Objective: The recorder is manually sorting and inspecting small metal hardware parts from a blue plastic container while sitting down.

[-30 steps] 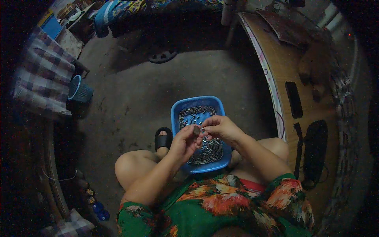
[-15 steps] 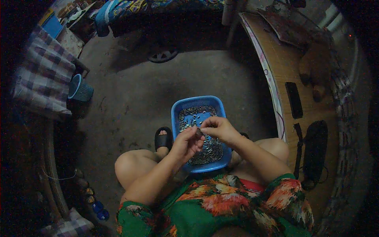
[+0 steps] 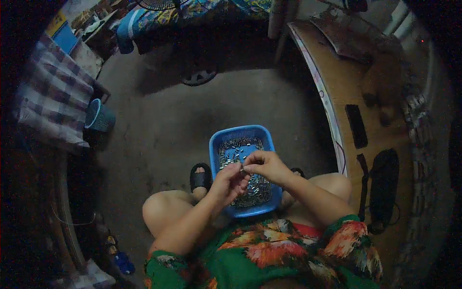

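Observation:
A blue plastic basket [image 3: 250, 211] sits low between my knees. Lots of small, shiny metal cylinders [image 3: 234, 143] are spread inside it, thickest along the walls, with patches of blue bottom showing. Over the basket, my left hand [image 3: 228, 184] has its thumb and index finger pinched, palm partly turned up and the other fingers loosely curled. My right hand [image 3: 267, 167] meets it from the right, thumb and forefinger pinched together. Between both sets of fingertips is a small metal piece [image 3: 242, 169], mostly covered; its exact shape is too small to tell.
At right runs a long wooden board [image 3: 332, 62] bearing a dark remote-like object [image 3: 356, 126] and a black bag [image 3: 384, 185]. A blue-green bin [image 3: 100, 116] stands at left beside a checked cloth [image 3: 57, 96]. A black slipper [image 3: 200, 176] is left of the basket.
The view has tilted up a little, so the basket sits lower in the picture. My hands stay fingertip to fingertip, and the piece between them shows differently, now as a small pale bit.

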Demonstrator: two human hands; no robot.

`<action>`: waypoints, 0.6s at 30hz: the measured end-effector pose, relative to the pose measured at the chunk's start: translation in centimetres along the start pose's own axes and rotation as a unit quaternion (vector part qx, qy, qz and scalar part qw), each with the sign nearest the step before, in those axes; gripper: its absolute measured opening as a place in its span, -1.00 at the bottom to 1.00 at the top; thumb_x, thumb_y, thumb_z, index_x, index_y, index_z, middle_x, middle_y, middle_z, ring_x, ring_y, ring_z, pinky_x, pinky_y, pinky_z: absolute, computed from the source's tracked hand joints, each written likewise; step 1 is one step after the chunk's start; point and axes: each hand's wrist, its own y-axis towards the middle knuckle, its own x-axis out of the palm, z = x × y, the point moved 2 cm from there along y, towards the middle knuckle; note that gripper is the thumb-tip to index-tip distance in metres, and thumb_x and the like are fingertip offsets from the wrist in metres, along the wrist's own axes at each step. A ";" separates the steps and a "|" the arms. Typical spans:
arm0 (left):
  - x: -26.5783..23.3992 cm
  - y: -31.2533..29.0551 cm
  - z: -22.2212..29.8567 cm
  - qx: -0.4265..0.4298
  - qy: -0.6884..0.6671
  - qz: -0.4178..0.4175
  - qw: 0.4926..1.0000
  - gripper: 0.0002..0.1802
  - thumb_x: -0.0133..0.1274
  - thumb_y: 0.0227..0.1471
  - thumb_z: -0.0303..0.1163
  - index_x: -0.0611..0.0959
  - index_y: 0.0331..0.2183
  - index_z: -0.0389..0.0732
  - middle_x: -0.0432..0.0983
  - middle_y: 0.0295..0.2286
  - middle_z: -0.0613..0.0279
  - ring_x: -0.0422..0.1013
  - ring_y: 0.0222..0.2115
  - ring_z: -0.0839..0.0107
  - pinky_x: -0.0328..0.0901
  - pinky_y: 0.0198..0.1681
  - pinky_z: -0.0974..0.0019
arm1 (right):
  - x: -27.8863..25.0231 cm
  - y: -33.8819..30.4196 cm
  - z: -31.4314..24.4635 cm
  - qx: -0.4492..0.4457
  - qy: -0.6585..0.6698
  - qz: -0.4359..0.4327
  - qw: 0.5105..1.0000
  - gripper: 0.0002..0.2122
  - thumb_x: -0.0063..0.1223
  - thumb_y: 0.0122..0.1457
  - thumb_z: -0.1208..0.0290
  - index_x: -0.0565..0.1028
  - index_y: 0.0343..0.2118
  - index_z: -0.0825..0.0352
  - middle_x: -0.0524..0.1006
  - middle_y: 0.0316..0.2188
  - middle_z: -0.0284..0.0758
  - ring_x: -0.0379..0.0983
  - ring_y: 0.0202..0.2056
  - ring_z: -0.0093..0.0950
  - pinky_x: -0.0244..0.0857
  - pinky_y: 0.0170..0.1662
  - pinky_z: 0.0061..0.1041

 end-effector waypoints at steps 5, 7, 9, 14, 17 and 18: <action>0.0 0.1 -0.6 0.024 -0.012 -0.001 1.000 -0.81 -0.16 0.00 -0.23 0.38 -0.45 -0.14 0.37 -0.60 0.27 0.29 -0.68 0.54 0.17 -0.70 0.52 | 0.1 -0.3 0.0 -0.019 -0.015 -0.006 1.000 -0.88 0.06 -0.08 0.50 0.44 -0.44 0.36 0.44 -0.49 -0.42 0.34 -0.39 -0.64 0.23 -0.28 -0.64; 0.1 -0.1 -0.6 0.030 0.005 -0.021 0.999 -0.82 -0.15 0.00 -0.23 0.37 -0.45 -0.14 0.36 -0.60 0.27 0.27 -0.69 0.54 0.16 -0.70 0.52 | 0.0 -0.4 -0.1 -0.018 -0.021 -0.019 0.999 -0.88 0.07 -0.08 0.50 0.44 -0.44 0.35 0.44 -0.49 -0.43 0.34 -0.39 -0.64 0.22 -0.28 -0.64; 0.2 -0.1 -0.6 0.038 0.021 -0.042 0.998 -0.82 -0.15 0.00 -0.24 0.37 -0.45 -0.14 0.35 -0.61 0.27 0.25 -0.69 0.54 0.15 -0.70 0.52 | -0.2 -0.3 0.4 0.004 0.020 -0.058 0.998 -0.89 0.07 -0.08 0.50 0.44 -0.45 0.35 0.44 -0.48 -0.42 0.34 -0.39 -0.64 0.21 -0.27 -0.64; 0.2 -0.1 -0.3 0.006 0.012 -0.047 0.999 -0.81 -0.13 -0.01 -0.23 0.35 -0.44 -0.14 0.31 -0.61 0.29 0.23 -0.68 0.54 0.13 -0.68 0.51 | 0.3 -0.2 1.6 -0.038 -0.007 -0.015 0.999 -0.86 0.08 -0.11 0.46 0.44 -0.44 0.34 0.45 -0.51 -0.38 0.36 -0.42 -0.61 0.25 -0.32 -0.60; 0.6 -0.4 0.0 0.018 -0.005 -0.025 1.000 -0.80 -0.13 -0.01 -0.21 0.34 -0.44 -0.14 0.30 -0.61 0.30 0.23 -0.67 0.55 0.12 -0.68 0.51 | 0.5 0.2 1.4 -0.034 -0.005 -0.015 0.999 -0.84 0.08 -0.11 0.44 0.44 -0.44 0.35 0.46 -0.51 -0.38 0.36 -0.42 -0.60 0.25 -0.33 -0.59; -0.2 0.0 -0.4 0.030 -0.003 -0.049 0.998 -0.79 -0.11 -0.02 -0.20 0.34 -0.45 -0.14 0.30 -0.61 0.29 0.22 -0.67 0.54 0.09 -0.69 0.52 | 0.5 -0.1 0.8 -0.044 -0.021 -0.024 0.999 -0.85 0.08 -0.10 0.43 0.44 -0.44 0.35 0.46 -0.51 -0.37 0.36 -0.43 -0.60 0.25 -0.33 -0.59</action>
